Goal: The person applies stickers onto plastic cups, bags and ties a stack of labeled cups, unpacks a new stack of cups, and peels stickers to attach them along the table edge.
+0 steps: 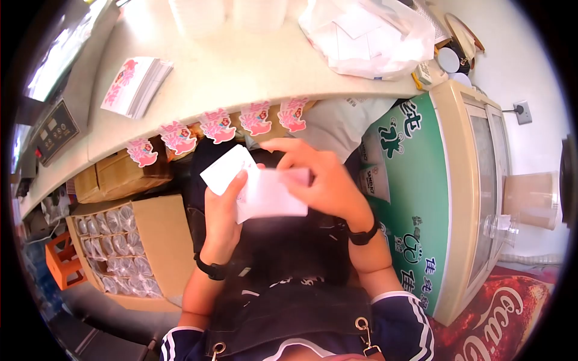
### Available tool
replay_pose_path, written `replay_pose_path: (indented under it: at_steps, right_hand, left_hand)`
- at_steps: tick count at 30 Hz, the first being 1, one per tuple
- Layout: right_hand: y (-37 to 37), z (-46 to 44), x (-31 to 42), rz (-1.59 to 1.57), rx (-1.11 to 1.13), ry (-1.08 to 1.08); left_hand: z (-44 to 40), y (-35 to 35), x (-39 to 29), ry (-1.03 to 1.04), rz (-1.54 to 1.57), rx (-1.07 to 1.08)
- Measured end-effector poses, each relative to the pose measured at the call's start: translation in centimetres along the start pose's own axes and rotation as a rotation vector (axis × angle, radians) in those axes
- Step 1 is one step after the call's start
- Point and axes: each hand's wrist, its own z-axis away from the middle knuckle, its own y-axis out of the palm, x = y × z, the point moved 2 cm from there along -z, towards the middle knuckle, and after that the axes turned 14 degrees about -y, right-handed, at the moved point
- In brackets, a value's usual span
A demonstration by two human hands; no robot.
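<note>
The left hand (221, 210) grips a white card (226, 171) and a pale pink sheet (274, 201) over the black apron (283, 313), near the counter (241, 72); the right hand (325, 180) bends at the sheet, too blurred to tell whether it grips. The paper seems light, thin, easily creased, best pinched by its edges. The red panel (497, 322) reads "Coca-", the green cabinet side (421, 174) "纯"

Above the fingers, a pale counter (241, 66) catches bright light at its far edge. To their right stand a green-sided freezer (415, 198) and a white wall (512, 66) with a socket (523, 112); lower left, an orange stool (63, 262).
</note>
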Motion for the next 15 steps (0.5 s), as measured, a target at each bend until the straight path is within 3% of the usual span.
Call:
replay_pose_path:
  at_steps: [2,3,5,7,9,13,15]
  right_hand:
    - [-2.4,-0.4,-0.2,0.216,-0.285,-0.103]
    - [-3.8,-0.9,0.1,0.013,-0.524,0.084]
    - [-6.7,-3.3,0.2,0.131,-0.878,-0.070]
    - [-9.2,-5.1,-0.6,0.158,-0.891,-0.018]
    - [-10.0,-6.7,-0.5,0.726,-0.875,-0.067]
    - [-7.9,-6.3,-0.4,0.794,-0.760,-0.072]
    - [-5.0,-4.5,0.8,0.768,-0.674,-0.237]
  left_hand:
    - [-0.2,0.2,-0.1,-0.061,0.062,0.065]
    - [-0.1,0.5,-0.2,-0.074,0.060,0.098]
    - [0.0,0.4,0.0,-0.114,0.140,0.192]
    - [0.6,0.8,0.1,-0.153,0.186,0.215]
    - [0.8,0.8,0.2,-0.131,0.130,0.227]
    - [1.9,1.7,-0.8,-0.059,0.092,0.201]
    - [2.0,1.9,-0.9,-0.038,0.122,0.182]
